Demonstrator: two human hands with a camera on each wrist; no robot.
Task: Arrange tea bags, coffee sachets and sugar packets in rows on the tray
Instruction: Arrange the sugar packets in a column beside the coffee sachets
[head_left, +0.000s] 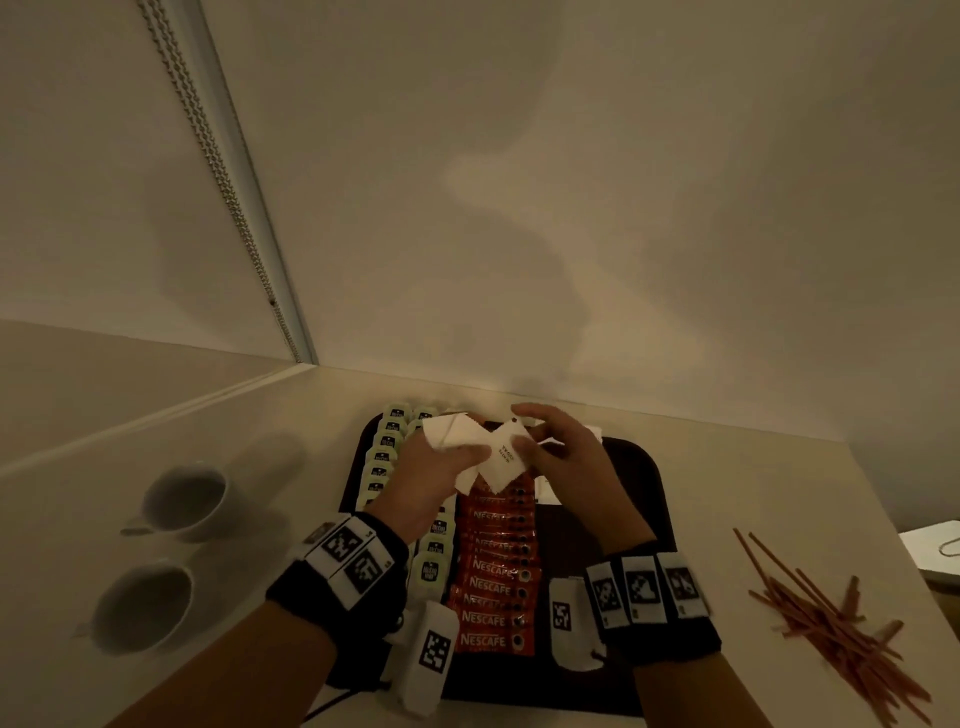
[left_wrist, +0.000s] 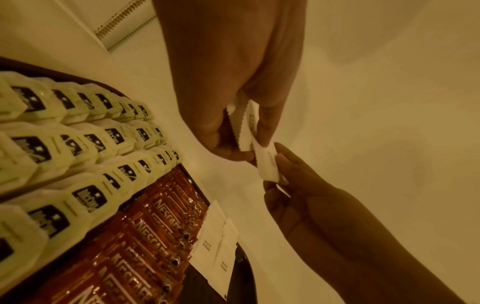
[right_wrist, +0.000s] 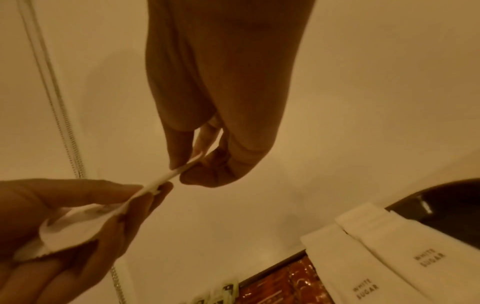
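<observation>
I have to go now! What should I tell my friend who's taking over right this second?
Left hand grips a small stack of sugar packets. Right hand pinches one packet from it, above the tray.
Done: rows of tea bags and a row of coffee sachets; two sugar packets laid.
Left: lay the held packets in a row beside the coffee.

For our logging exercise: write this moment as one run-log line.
left hand: holds sugar packets | right hand: pinches one packet | tray: tea bags, coffee sachets in rows
</observation>
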